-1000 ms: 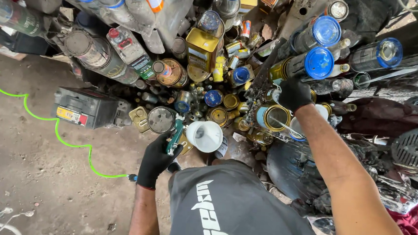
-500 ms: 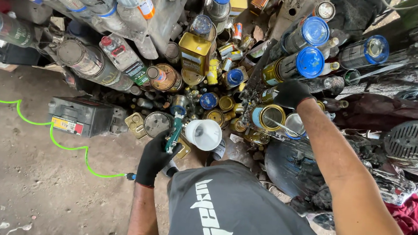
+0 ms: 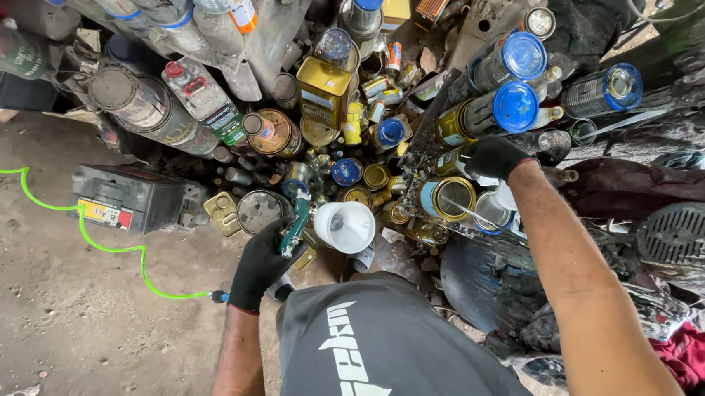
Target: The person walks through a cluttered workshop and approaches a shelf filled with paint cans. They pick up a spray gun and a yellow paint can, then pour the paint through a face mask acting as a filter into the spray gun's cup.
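The gloved left hand (image 3: 258, 264) is gripping a green spray gun (image 3: 293, 227) beside a white cup (image 3: 345, 226). The gloved right hand (image 3: 494, 157) is resting among yellow-labelled tins (image 3: 324, 94) and blue-capped cans (image 3: 499, 109), its fingers hidden, grip unclear.

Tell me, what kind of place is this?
Probably a paint or repair workshop. Used tins and blue-capped cans crowd together, a car battery sits on the dirt floor, and the gloved left hand holds a green spray gun.

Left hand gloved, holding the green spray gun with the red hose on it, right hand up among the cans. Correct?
Not quite: the hose is bright green, not red. The head view shows it running across the dirt floor to the green spray gun in the gloved left hand. The right hand is up among the cans, as you say.
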